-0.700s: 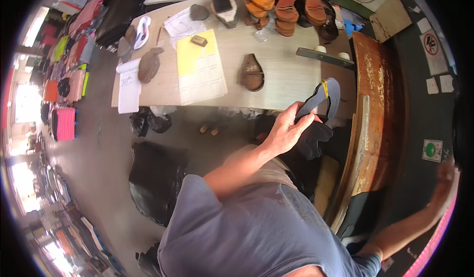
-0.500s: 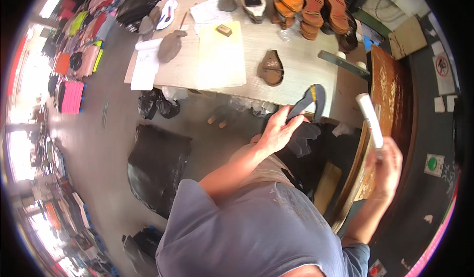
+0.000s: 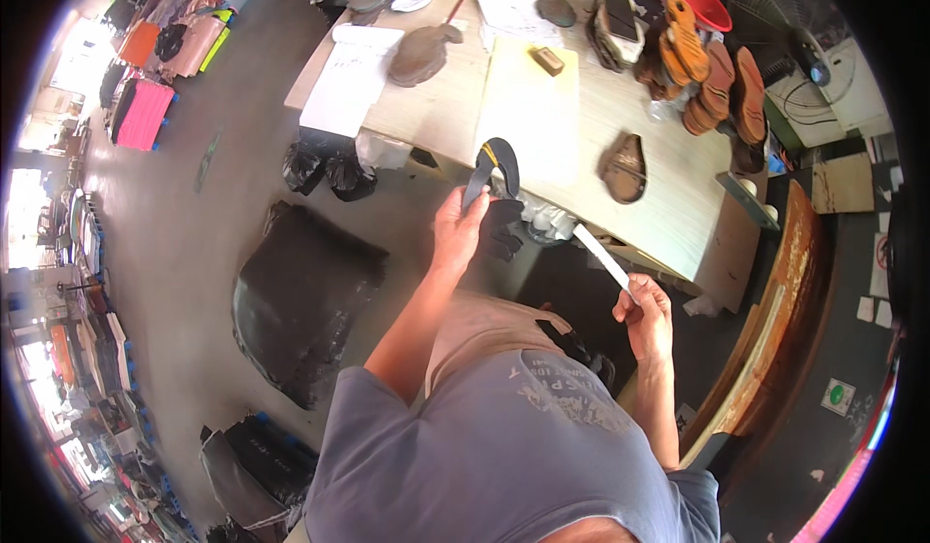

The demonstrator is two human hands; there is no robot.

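In my left hand is a dark, curved, hook-shaped shoe piece with a yellow mark on its inner edge. Thumb and fingers pinch its lower end, and it stands up in front of the desk's near edge. My right hand is closed round the lower end of a long, flat white strip-like tool; its exact kind I cannot make out. The tool's tip points up and left, apart from the shoe piece. Behind my left hand hang more dark pieces, partly hidden.
On the desk lie a yellow sheet with a small block, white papers, a brown sole-shaped piece, and several shoe soles. A black-covered seat stands left; a wooden board leans right.
My view has turned to the right. My right hand has brought the white tool in from far right toward the middle, closer to the shoe piece. My left hand keeps its hold.
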